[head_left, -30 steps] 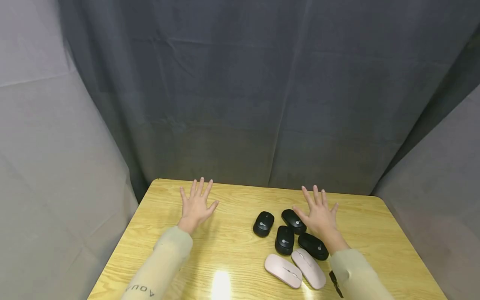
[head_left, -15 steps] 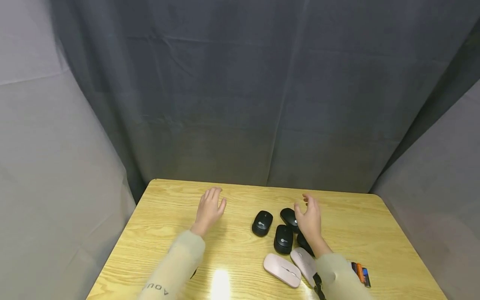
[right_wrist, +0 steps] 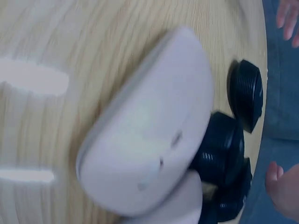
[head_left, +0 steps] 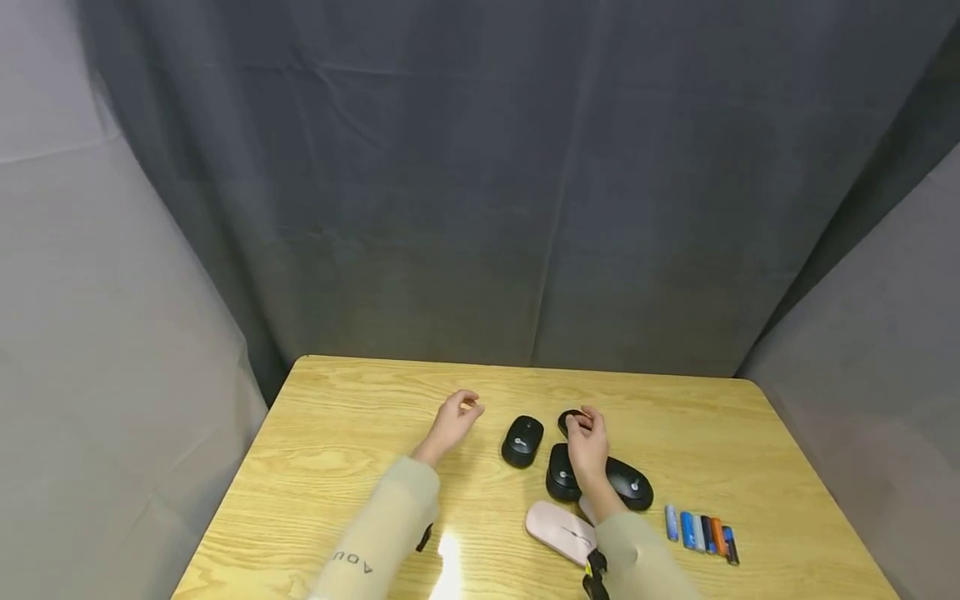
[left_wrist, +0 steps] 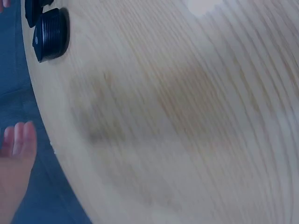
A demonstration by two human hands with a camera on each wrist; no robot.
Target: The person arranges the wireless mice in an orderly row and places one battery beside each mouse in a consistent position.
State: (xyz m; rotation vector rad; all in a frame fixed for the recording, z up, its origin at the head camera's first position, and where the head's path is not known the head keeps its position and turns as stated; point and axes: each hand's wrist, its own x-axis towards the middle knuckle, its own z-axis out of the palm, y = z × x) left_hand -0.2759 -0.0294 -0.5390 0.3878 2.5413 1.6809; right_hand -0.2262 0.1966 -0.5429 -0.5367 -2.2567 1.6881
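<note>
My left hand point(head_left: 452, 423) hovers over the table left of a black mouse point(head_left: 522, 442), fingers loosely curved with nothing between them; the left wrist view shows this hand point(left_wrist: 17, 163) at the left edge. My right hand point(head_left: 588, 446) is above the group of mice, fingers bent and nothing visible in them. It partly covers a black mouse at the back point(head_left: 567, 422) and another below it point(head_left: 560, 477). A third black mouse point(head_left: 630, 485) lies right of the wrist. One pink mouse point(head_left: 558, 529) is in front; a second point(head_left: 587, 508) is mostly hidden by the arm.
Several markers point(head_left: 699, 533) lie side by side on the wooden table point(head_left: 360, 392), right of the right sleeve. A dark grey curtain point(head_left: 420, 208) hangs behind the table, with light cloth at both sides.
Both hands have moved inward and toward each other, and their spread fingers have drawn together and curved. The markers have come into view as the right arm moved left.
</note>
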